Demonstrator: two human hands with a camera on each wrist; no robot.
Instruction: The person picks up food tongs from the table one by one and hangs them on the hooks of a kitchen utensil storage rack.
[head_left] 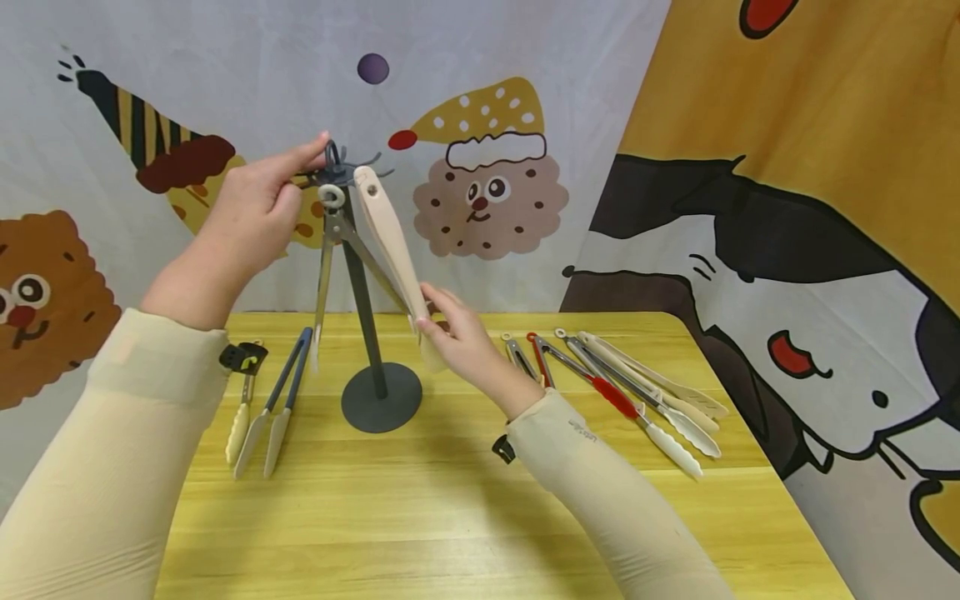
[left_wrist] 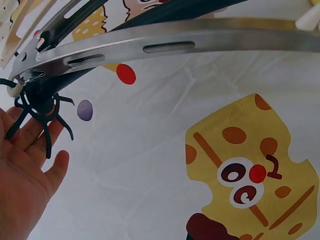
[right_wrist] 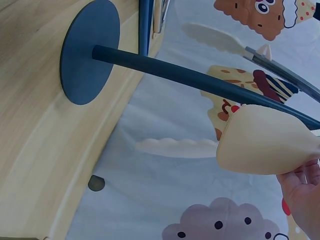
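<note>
A dark utensil stand [head_left: 365, 308] stands upright on the table, a ring of curved hooks [left_wrist: 47, 120] at its top. My left hand [head_left: 255, 196] touches the stand's top. Its fingers reach behind the hooks, with the thumb apart in the left wrist view. From a hook hang spread metal tongs [left_wrist: 125, 47] with pale scalloped tips [right_wrist: 175, 148]. My right hand [head_left: 461, 337] grips beige tongs [head_left: 390, 233] low down, their riveted end up beside the hooks. Their broad flat head [right_wrist: 265, 140] points downward; whether the arms are pressed together is hard to tell.
Left of the stand's round base [head_left: 382, 397] lie blue-handled tongs [head_left: 279, 400] and small cream-tipped tongs [head_left: 238, 429]. Several more tongs lie at the right, including a red pair [head_left: 615, 397] and a beige pair [head_left: 660, 383]. A printed cloth [head_left: 300, 75] hangs behind the table.
</note>
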